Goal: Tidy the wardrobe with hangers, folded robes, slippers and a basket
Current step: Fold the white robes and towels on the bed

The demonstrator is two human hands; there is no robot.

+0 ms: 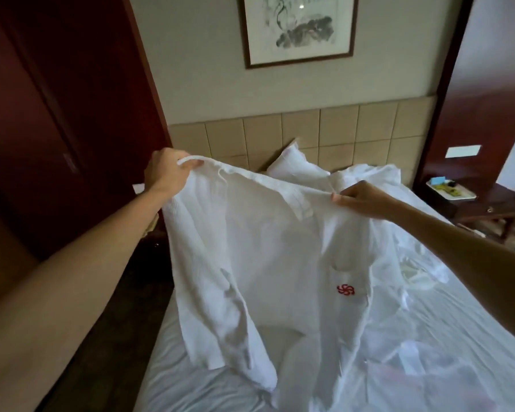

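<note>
Robe-folding step in hand, judging by the spread garment. White robe point(268, 248) held up across the middle of the frame, upper edge stretched between both hands, lower part draped down onto the bed point(191, 382) toward the bottom centre. Left hand point(168, 171), left of centre, fingers curled tight round the shoulder corner of the robe, cloth bunched under the thumb. Right hand point(360, 197), right of centre, pinching the collar edge between thumb and fingers, nothing else in it. Red emblem point(345, 290) on the chest pocket facing the camera, just right of centre. One sleeve hanging loose at lower left of the robe, hem rumpled on the sheet.

Pillows point(298, 165) behind the robe against the tan headboard point(309, 129). Dark wardrobe door point(57, 114) filling the upper left. Framed picture point(299, 28) at top centre. Small tray point(449, 188) on the side table at the right edge, contents too small to tell. More white cloth heaped on the bed at lower right, blurred, kind unclear. No hangers, slippers or basket in sight.

Next, probably: lay the robe flat on the bed, front down or up, smooth the panels, bring the sleeves in, then fold. Calls for even tension on both corners while lowering, so the collar line lands straight and the hanging sleeve does not tuck underneath.
</note>
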